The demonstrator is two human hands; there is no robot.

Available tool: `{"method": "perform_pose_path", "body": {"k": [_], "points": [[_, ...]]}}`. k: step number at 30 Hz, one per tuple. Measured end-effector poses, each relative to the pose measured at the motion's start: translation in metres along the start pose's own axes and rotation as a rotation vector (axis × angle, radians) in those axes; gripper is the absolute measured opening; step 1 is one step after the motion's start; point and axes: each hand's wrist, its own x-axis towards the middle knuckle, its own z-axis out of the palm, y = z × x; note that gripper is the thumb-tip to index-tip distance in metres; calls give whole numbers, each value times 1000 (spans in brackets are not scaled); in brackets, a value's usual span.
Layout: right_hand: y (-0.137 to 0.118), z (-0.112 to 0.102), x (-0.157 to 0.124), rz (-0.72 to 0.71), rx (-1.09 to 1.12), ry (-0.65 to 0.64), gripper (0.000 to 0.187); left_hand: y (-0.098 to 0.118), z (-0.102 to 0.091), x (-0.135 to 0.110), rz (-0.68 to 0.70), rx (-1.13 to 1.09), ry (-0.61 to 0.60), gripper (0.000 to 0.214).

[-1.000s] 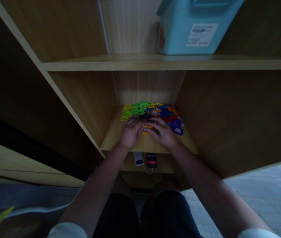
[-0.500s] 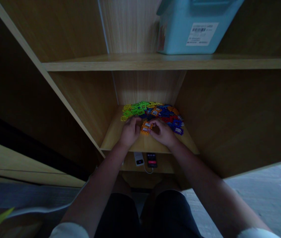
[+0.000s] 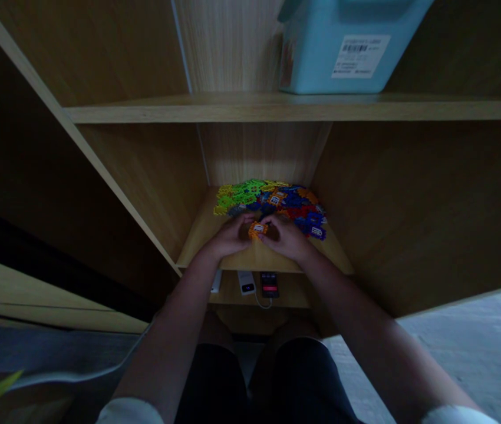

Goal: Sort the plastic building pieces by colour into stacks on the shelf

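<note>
A heap of coloured plastic building pieces (image 3: 272,200), green, yellow, blue, red and orange, lies at the back of a wooden shelf compartment (image 3: 215,250). Just in front of the heap, my left hand (image 3: 229,238) and my right hand (image 3: 286,238) meet with fingers curled. Both pinch a small orange piece (image 3: 257,229) held between them, slightly above the shelf board.
A light blue plastic bin (image 3: 343,44) with a white label stands on the upper shelf. Below the shelf edge sit a white power bank (image 3: 246,282) and a phone (image 3: 269,284) with a cable. Wooden side panels close in on left and right. My dark-clad knees are underneath.
Both hands drew back slightly from the heap, lifting the orange pieces off the board and bringing them together between the fingertips.
</note>
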Motion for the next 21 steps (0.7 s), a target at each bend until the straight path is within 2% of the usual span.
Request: {"method": "perform_pose_path", "body": {"k": [5, 21], "points": [[1, 1, 0, 7, -6, -11, 28, 0, 2, 1, -2, 41, 3, 79], [-1, 1, 0, -25, -21, -32, 30, 11, 5, 2, -51, 109, 52, 65]]}}
